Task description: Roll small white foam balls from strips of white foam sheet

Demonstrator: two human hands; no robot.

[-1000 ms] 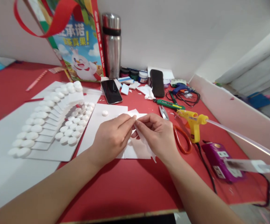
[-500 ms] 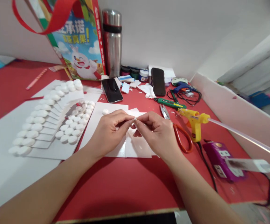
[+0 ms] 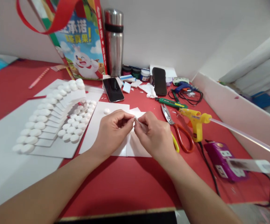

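Observation:
My left hand (image 3: 114, 132) and my right hand (image 3: 152, 133) meet fingertip to fingertip above white sheets (image 3: 138, 146). Both are closed in a pinch on a small white piece (image 3: 135, 118), mostly hidden by the fingers. A single white disc (image 3: 106, 111) lies on the sheet behind my left hand. Further left, a white board (image 3: 55, 151) bears a curved stepped structure (image 3: 52, 126) edged with rows of white discs (image 3: 42, 118), and a group of loose white discs (image 3: 75, 123) beside it.
Right of my right hand lie orange-and-yellow-handled scissors (image 3: 183, 138), a yellow glue gun (image 3: 197, 123) and a purple box (image 3: 225, 161). A green cutter (image 3: 171, 103), two phones (image 3: 113, 89), a steel flask (image 3: 114, 43), paint jars (image 3: 136, 73) and a printed bag (image 3: 81, 46) stand or lie behind.
My fingers have shifted slightly around the small piece, and my right fingers are curled more tightly. The yellow scissor handle now shows beside my right hand. The whole view has moved a little.

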